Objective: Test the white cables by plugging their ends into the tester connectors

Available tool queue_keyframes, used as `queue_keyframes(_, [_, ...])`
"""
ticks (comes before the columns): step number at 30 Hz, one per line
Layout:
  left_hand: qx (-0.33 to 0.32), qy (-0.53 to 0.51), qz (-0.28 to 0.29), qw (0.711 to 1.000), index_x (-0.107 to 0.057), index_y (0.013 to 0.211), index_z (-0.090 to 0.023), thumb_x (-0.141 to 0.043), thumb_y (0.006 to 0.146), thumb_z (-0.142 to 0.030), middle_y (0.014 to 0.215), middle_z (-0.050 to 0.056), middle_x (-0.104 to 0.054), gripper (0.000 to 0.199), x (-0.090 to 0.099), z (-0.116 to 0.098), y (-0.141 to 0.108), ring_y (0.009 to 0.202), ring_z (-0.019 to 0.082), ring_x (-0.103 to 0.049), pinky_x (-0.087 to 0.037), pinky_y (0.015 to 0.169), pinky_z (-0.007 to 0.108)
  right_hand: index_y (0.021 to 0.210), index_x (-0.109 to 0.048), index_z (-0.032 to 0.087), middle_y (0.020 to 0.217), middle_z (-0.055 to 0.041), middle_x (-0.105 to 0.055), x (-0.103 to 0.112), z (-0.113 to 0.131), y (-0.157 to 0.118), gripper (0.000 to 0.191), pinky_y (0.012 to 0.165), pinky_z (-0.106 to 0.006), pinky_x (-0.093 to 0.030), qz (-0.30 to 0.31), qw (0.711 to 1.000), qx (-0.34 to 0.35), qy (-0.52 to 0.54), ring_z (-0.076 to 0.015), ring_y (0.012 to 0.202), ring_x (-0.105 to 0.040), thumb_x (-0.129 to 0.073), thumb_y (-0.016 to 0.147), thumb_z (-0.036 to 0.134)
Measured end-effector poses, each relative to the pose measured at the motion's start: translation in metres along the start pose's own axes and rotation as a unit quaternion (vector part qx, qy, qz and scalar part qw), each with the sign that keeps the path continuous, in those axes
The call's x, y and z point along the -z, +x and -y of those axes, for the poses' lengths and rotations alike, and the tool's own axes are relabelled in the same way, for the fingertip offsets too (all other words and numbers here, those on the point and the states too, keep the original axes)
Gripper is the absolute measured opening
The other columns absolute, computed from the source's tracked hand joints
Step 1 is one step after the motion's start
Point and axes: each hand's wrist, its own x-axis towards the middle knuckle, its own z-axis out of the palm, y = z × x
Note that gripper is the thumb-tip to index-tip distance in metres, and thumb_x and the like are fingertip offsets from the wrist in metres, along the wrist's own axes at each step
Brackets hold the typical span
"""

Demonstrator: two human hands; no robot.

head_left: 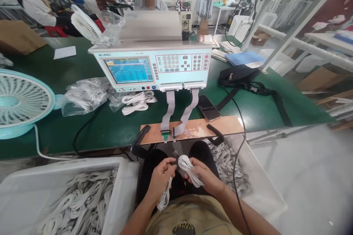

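Left hand (163, 176): fingers half-curled, pinching 1 coiled white cable (164, 199), which hangs below the palm. Right hand (202, 174): fingers closed round 1 bundled white cable (190, 170), its looped end towards the left fingertips. Both held over the lap, apparently for handling near 2 connectors (170, 136) on the wooden board (151, 134).

2 white cable bundles (190, 170), green tabletop (116, 128), blue screen (129, 71), brown board (228, 125).

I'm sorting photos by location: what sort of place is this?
Probably a factory workshop: a tester on the bench, bins of bundled cables, and people at other stations behind.
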Motion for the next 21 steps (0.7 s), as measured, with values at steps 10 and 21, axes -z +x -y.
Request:
queue_keyframes(10, [-0.146,0.139,0.160,0.966,-0.071,0.076,-0.021,-0.059,0.071,-0.027,0.077,0.005,-0.062,0.014,0.009,-0.049,-0.003,0.075,0.018,-0.056,-0.044,0.071,0.027,0.090,-0.053,0.018,0.068,0.0027,-0.057,-0.004,0.008,0.001,0.029,0.045,-0.019,-0.035,0.102,0.972,-0.043,-0.205,-0.0087,0.048,-0.051,-0.055,0.076,0.044])
queue_keyframes(21, [-0.055,0.085,0.017,0.995,-0.063,0.060,-0.016,-0.063,0.068,-0.034,0.046,-0.003,-0.051,0.020,0.010,-0.038,0.018,0.042,0.009,-0.044,-0.035,0.042,0.019,0.074,-0.056,0.020,0.071,-0.0015,-0.052,-0.022,0.010,0.033,0.017,0.064,-0.026,-0.036,-0.087,0.829,0.292,-0.469,-0.0150,0.069,-0.047,-0.044,0.084,0.025])
